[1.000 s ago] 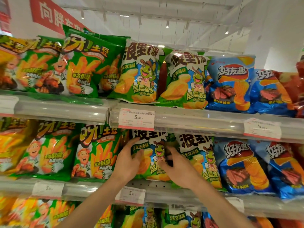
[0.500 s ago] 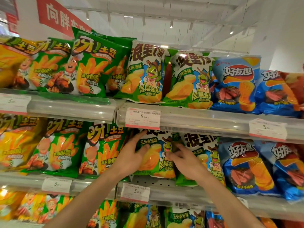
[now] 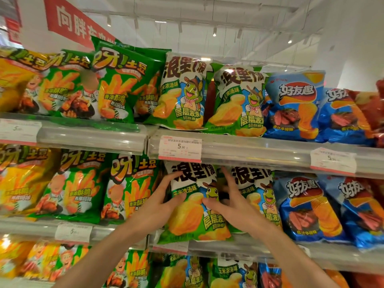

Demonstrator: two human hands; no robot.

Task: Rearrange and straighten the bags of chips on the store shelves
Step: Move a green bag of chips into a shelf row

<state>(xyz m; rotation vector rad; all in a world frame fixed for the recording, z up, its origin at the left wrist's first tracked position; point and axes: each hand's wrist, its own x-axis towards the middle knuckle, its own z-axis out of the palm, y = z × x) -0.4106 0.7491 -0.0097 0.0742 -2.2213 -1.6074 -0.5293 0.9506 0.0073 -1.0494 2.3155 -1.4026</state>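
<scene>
Now your left hand point(image 3: 160, 201) and right hand point(image 3: 230, 201) pinch the sides of the bag point(image 3: 194, 206) on the middle shelf point(image 3: 259, 249), thumbs in front; it's likely light, puffy and slick, so hold the edges gently.

Green-and-white chip bag point(image 3: 193, 204) with black lettering and yellow wavy chips; neighbouring fries bags point(image 3: 128, 188) green with orange sticks; steak-flavour bags point(image 3: 305, 206) blue; price tags point(image 3: 179, 147) white, red-edged
</scene>
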